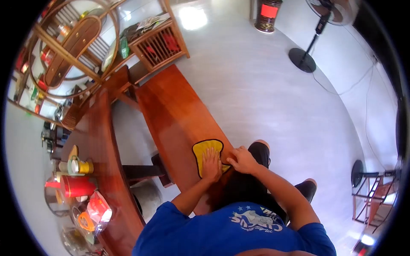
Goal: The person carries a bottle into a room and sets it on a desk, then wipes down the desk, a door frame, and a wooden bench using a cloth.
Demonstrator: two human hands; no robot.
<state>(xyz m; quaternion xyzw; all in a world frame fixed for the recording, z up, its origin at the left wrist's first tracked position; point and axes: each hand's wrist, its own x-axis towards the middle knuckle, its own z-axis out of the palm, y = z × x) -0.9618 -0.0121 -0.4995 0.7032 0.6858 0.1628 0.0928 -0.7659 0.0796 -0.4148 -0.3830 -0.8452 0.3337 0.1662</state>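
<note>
A yellow cloth (200,150) with a black border lies spread on the reddish-brown wooden bench (171,102). Flat on top of it rests my left hand (211,165), its fingers extended toward the far end of the bench. Just to the right, my right hand (242,160) is at the bench's edge beside the cloth, with its fingers curled. Whether those fingers pinch the cloth's edge is too small to tell.
A wooden table (100,141) at left bears a red container (77,186), a yellow-banded jar (82,167) and bags. Wooden shelves (72,51) stand behind. A standing fan (302,60) and a dark vase (267,16) are at the upper right.
</note>
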